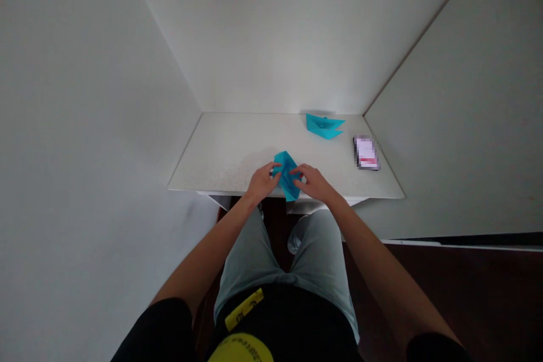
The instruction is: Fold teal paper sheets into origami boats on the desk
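A folded piece of blue paper (290,188) is held over the front part of the white table, its lower tip reaching past the front edge. On its left side my left hand (263,180) grips it between thumb and fingers. From the right, my right hand (313,181) grips the opposite side, with fingertips at the inner folds. The paper looks partly opened out, with a darker hollow in its middle. Farther back on the table, to the right, stands a blue paper boat (323,126), touched by neither hand.
A phone (366,153) with a lit, blurred screen lies near the right edge of the white table (224,147). Walls (280,39) close in the table at the back and sides. My legs (254,260) are below the front edge.
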Demonstrator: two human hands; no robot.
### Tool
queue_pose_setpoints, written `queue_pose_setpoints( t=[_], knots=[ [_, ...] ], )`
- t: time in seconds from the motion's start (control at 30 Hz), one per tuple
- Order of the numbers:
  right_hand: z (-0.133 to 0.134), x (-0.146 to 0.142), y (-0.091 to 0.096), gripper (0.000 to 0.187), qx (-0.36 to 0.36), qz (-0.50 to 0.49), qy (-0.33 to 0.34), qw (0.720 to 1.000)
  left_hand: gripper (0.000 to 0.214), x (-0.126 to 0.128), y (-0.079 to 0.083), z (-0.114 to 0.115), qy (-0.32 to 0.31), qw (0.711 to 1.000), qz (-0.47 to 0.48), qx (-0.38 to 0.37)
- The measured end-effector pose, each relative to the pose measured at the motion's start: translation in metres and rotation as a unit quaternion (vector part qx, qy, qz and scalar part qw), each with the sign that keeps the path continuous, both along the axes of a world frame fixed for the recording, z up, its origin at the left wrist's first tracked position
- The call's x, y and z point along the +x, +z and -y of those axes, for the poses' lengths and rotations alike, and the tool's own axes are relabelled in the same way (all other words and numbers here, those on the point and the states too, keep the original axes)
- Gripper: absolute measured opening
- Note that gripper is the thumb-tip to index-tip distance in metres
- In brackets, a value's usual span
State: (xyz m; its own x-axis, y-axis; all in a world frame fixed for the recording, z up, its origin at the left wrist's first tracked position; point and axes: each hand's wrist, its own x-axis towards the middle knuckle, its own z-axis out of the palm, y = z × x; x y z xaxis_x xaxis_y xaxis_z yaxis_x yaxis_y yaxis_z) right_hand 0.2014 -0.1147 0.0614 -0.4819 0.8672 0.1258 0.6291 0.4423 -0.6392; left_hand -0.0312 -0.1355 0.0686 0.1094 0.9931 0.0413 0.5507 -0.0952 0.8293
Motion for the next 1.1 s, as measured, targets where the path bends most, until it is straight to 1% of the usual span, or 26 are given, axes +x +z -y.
queue_pose_setpoints(
  t=[0.07, 0.13, 0.2, 0.3, 0.37, 0.47, 0.57, 0.63, 0.7, 0.77, 0.8, 0.9, 0.97, 1.03, 1.1],
  knots=[
    [-0.011, -0.012, 0.002, 0.026, -0.045, -0.008, -0.102, 0.994, 0.037, 0.006, 0.006, 0.003, -0.009, 0.999, -0.039, 0.023],
    [-0.021, -0.023, 0.008, 0.024, -0.061, 0.009, -0.164, 0.985, 0.038, 0.011, 0.013, 0.007, -0.019, 0.996, -0.07, 0.041],
    [-0.028, -0.03, 0.014, 0.022, -0.064, 0.041, -0.188, 0.979, 0.04, 0.015, 0.022, 0.009, -0.024, 0.994, -0.1, 0.048],
    [-0.033, -0.035, 0.021, 0.02, -0.061, 0.065, -0.21, 0.974, 0.042, 0.017, 0.034, 0.011, -0.023, 0.989, -0.144, 0.038],
    [-0.035, -0.036, 0.022, 0.017, -0.05, 0.06, -0.214, 0.974, 0.041, 0.017, 0.04, 0.011, -0.025, 0.986, -0.162, 0.031],
    [-0.038, -0.036, 0.017, 0.014, -0.019, 0.036, -0.21, 0.977, 0.038, 0.015, 0.044, 0.011, -0.033, 0.985, -0.171, 0.021],
    [-0.043, -0.033, 0.01, 0.011, 0.0, -0.017, -0.19, 0.982, 0.035, 0.01, 0.045, 0.008, -0.014, 0.985, -0.174, 0.011],
    [-0.044, -0.029, 0.007, 0.009, -0.012, -0.071, -0.158, 0.985, 0.034, 0.005, 0.045, 0.004, 0.007, 0.985, -0.174, 0.006],
    [-0.044, -0.024, 0.006, 0.011, -0.044, -0.132, -0.127, 0.982, 0.034, -0.001, 0.045, -0.002, 0.021, 0.985, -0.17, 0.004],
    [-0.043, -0.021, 0.009, 0.017, -0.097, -0.199, -0.113, 0.969, 0.033, -0.007, 0.044, -0.008, 0.029, 0.987, -0.159, 0.009],
    [-0.042, -0.019, 0.011, 0.021, -0.129, -0.235, -0.113, 0.957, 0.034, -0.009, 0.043, -0.011, 0.032, 0.988, -0.151, 0.016],
    [-0.038, -0.016, 0.02, 0.028, -0.221, -0.341, -0.12, 0.906, 0.041, -0.014, 0.042, -0.018, 0.022, 0.992, -0.112, 0.045],
    [-0.036, -0.014, 0.025, 0.031, -0.266, -0.395, -0.124, 0.871, 0.043, -0.015, 0.041, -0.019, 0.006, 0.996, -0.074, 0.054],
    [-0.035, -0.01, 0.027, 0.035, -0.284, -0.421, -0.132, 0.851, 0.04, -0.014, 0.04, -0.02, 0.006, 0.997, -0.038, 0.06],
    [-0.034, -0.004, 0.026, 0.04, -0.272, -0.422, -0.153, 0.851, 0.035, -0.012, 0.04, -0.02, 0.021, 0.997, -0.013, 0.067]
  ],
)
